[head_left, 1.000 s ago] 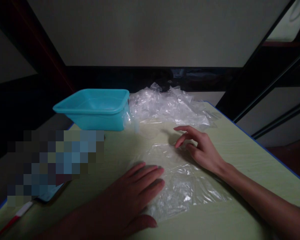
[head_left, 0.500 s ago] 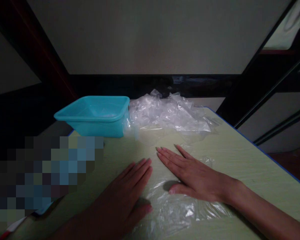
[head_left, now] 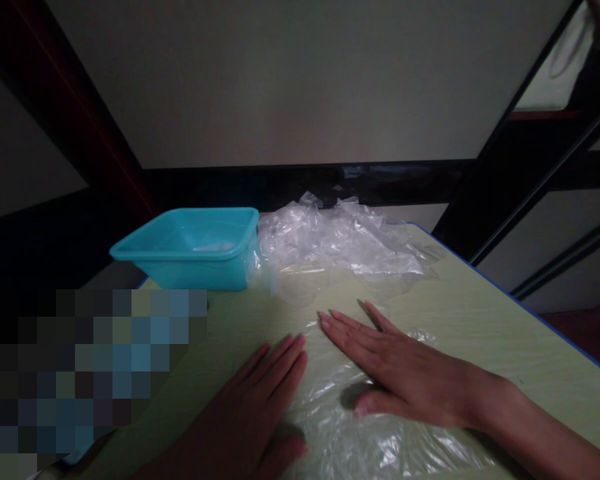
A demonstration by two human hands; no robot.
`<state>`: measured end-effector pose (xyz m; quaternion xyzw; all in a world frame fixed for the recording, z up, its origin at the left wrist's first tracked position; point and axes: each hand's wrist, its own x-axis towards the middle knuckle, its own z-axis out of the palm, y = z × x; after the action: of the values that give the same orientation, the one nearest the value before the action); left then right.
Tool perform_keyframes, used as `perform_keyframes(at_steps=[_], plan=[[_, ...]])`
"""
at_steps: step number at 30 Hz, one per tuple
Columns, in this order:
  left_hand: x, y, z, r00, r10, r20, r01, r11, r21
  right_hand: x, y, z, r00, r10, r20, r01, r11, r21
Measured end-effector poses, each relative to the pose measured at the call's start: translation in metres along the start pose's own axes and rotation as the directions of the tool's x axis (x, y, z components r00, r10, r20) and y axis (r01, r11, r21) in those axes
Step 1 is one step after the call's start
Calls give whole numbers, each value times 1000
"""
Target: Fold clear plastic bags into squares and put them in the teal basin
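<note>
Left hand: left hand [head_left: 250,407] lies flat, palm down, fingers straight and close together, pressing the near-left part of the clear plastic sheet [head_left: 340,427]; it grips nothing.
Right hand: right hand [head_left: 405,373] is also spread flat, palm down, on the same sheet, fingertips pointing left and nearly meeting those of the left hand, thumb stretched toward the near edge.
Sheet: thin, crinkled, transparent, lying flat on the pale green table [head_left: 505,320] under both palms.
Table edge: blue trim runs along the right side.
Farther back: a loose pile of crumpled clear plastic [head_left: 330,243] sits at the far end of the table.
Far left: a turquoise plastic tub [head_left: 195,257] stands touching that pile.
</note>
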<state>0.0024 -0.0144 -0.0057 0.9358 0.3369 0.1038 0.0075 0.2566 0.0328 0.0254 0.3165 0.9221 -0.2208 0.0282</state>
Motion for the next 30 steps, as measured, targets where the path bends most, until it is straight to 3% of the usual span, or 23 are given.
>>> perform_keyframes(at_steps=[16, 19, 20, 23, 24, 30], plan=[[3, -4, 4, 999, 45, 14, -46, 995, 87, -7, 6, -11, 999, 10, -35, -9, 999, 48], [2, -10, 15, 998, 63, -24, -61, 994, 94, -4, 4, -12, 997, -4, -77, 7, 999, 38], [1, -12, 19, 981, 143, -131, -132, 987, 94, -3, 3, -12, 996, -12, -87, 15, 999, 36], [1, -13, 21, 978, 134, -161, -119, 988, 101, -1, 0, -9, 995, -39, -93, 42, 998, 36], [1, -12, 20, 995, 71, -74, -63, 993, 102, -1, -1, -8, 995, -44, -90, 48, 998, 40], [1, -14, 25, 999, 36, -10, -35, 991, 127, 0, -2, -1, 995, -57, -88, 61, 997, 44]])
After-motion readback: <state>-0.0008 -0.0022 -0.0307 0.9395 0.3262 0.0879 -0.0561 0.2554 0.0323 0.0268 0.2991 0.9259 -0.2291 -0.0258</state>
